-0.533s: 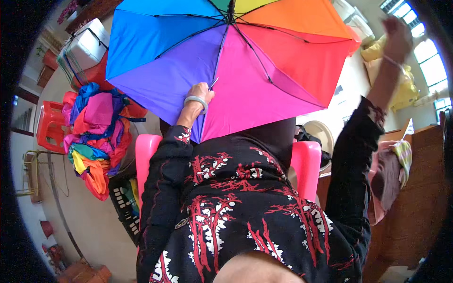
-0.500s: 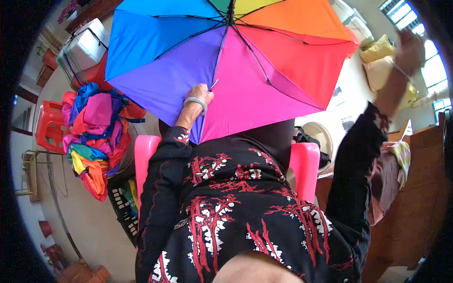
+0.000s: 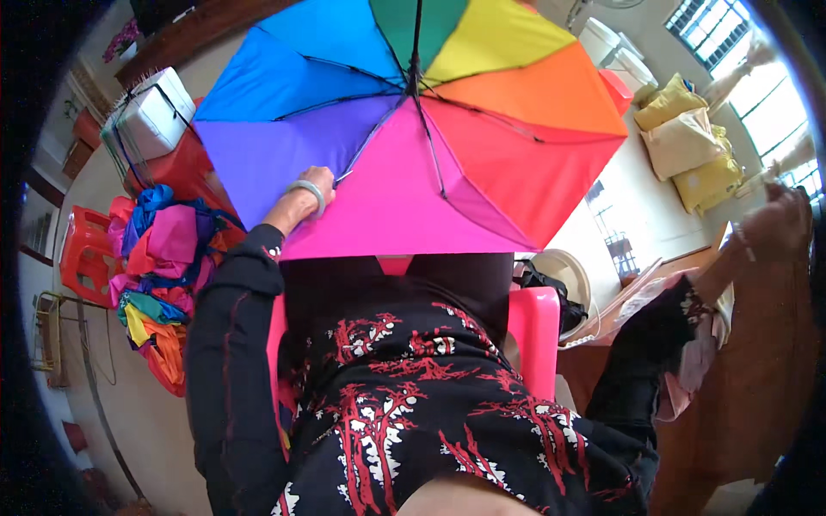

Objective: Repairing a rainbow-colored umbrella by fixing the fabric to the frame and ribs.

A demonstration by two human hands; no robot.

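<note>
An open umbrella (image 3: 344,155) in rainbow-coloured panels spreads across my lap, its inner side with black ribs and shaft facing me. My left hand (image 3: 317,182), a pale bangle at its wrist, is closed on an umbrella rib (image 3: 370,142) at the border of the purple and pink panels. A short metallic tip pokes out beside those fingers. Far out on the right, raised away from the umbrella, is my right hand (image 3: 776,219); its fingers are blurred, and whatever it may hold cannot be made out.
Colourful umbrella cloth (image 3: 163,249) is heaped by a red stool (image 3: 86,249) on the left. Behind it sits a white box (image 3: 159,112). A wooden table (image 3: 748,387) stands at my right, near a round pale tub (image 3: 572,284). Yellow sacks (image 3: 705,176) lie farther back.
My right hand has come down and outward to the right. The umbrella has turned slightly and sits lower in view, and my left hand has shifted left with the rib.
</note>
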